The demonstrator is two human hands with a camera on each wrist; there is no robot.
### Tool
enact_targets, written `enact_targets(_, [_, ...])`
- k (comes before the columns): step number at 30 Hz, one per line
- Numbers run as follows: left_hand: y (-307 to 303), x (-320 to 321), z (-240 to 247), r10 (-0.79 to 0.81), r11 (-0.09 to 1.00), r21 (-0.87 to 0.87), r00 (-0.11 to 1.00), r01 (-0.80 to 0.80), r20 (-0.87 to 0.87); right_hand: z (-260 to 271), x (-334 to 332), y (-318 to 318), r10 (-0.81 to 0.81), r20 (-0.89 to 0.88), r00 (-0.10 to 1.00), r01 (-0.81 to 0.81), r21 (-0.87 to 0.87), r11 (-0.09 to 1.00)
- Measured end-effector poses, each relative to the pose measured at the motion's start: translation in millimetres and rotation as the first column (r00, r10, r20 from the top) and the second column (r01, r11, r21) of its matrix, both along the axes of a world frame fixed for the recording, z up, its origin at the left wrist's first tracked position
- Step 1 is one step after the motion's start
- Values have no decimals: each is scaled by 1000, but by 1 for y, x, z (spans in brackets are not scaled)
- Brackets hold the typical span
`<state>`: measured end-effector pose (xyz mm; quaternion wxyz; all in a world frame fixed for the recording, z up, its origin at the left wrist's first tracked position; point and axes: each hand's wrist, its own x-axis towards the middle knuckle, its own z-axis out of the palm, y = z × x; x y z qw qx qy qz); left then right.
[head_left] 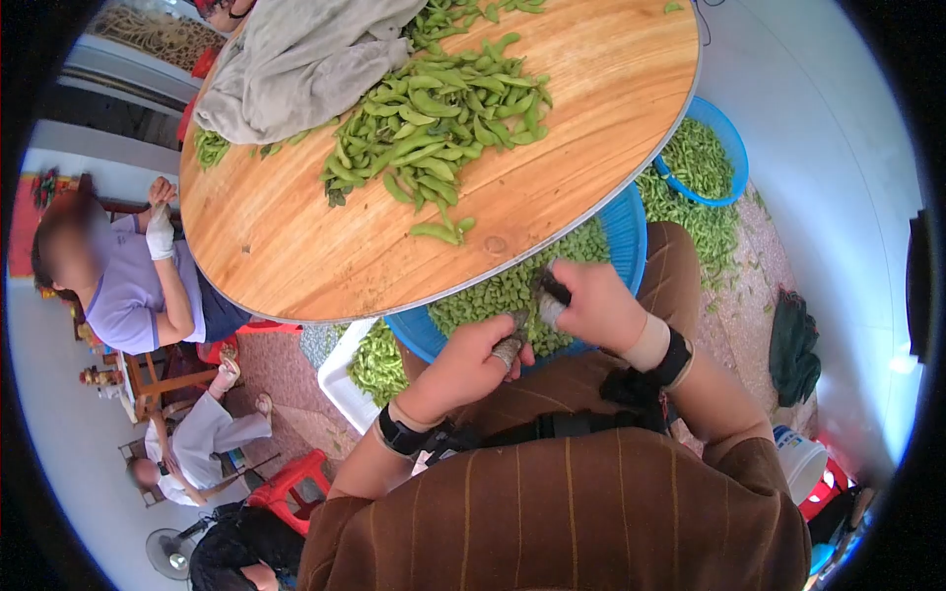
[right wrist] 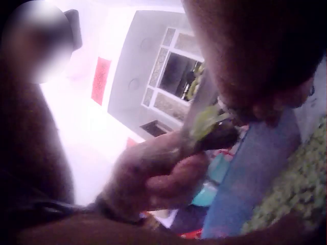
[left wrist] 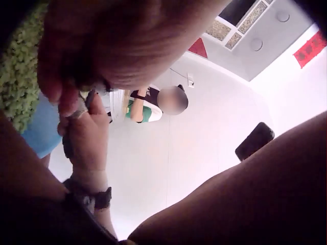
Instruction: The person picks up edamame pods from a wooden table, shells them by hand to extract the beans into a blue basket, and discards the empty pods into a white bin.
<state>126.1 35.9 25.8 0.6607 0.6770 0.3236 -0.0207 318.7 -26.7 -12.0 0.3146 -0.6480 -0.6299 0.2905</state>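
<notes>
Left hand [head_left: 471, 364] pinches a green pod [right wrist: 205, 122]; right hand [head_left: 591, 303] is curled, can't tell round what. Table [head_left: 611, 118] (pod heap [head_left: 443, 118], grey cloth [head_left: 305, 64] on top) hides part of the blue basin [head_left: 631, 236].

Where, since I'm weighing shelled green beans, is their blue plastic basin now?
In the head view, the blue plastic basin is just right of centre, partly hidden by the round wooden table, with the left hand and right hand over its near side.
</notes>
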Motion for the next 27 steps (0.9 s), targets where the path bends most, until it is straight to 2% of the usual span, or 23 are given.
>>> enact_targets(1, [-1,0,-1,0,1000,2,1000,0,1,-4,5,1,0,1,1000,0,2,1000])
enact_targets(3, [-1,-1,-3,217,970,-112,976,-216,-2,-7,14,4,-7,125,992,6,9,1000])
enact_targets(7, [-3,-2,-13,231,973,6,973,-231,-18,14,5,-5,-19,53,998,15,85,996])
enact_targets(9, [-6,2,-19,161,967,189,985,-171,69,15,1,-6,125,16,992,-126,183,975])
enact_targets(10, [-7,3,-17,159,967,190,985,-170,72,12,1,-8,124,19,992,-125,184,975])
enact_targets(12, [-7,5,-11,48,940,335,997,-68,68,3,4,-8,157,-48,986,-154,67,986])
enact_targets(13, [-6,5,-11,57,936,343,996,-78,71,4,6,-7,166,-44,985,-163,74,984])
enact_targets(15, [-8,4,-10,0,950,310,995,-31,98,10,6,-9,189,-186,964,-209,-92,974])
enact_targets(19, [-7,4,-9,-104,902,428,991,60,80,8,-2,-10,135,-139,981,-147,-72,987])
enact_targets(21, [-7,-4,-9,71,988,134,994,-82,85,9,0,-6,167,8,986,-167,-31,986])
enact_targets(22, [-7,-12,-7,74,987,133,993,-85,87,11,1,-5,170,10,985,-170,-31,985])
enact_targets(24, [-5,-38,1,213,967,138,976,-216,39,20,4,-3,183,191,964,-203,91,975])
enact_targets(26, [-2,-79,-14,253,908,357,966,-218,-54,49,4,4,186,146,972,-198,74,977])
enact_targets(27, [-5,-94,-12,258,907,357,965,-223,-54,61,3,10,176,100,979,-182,55,982])
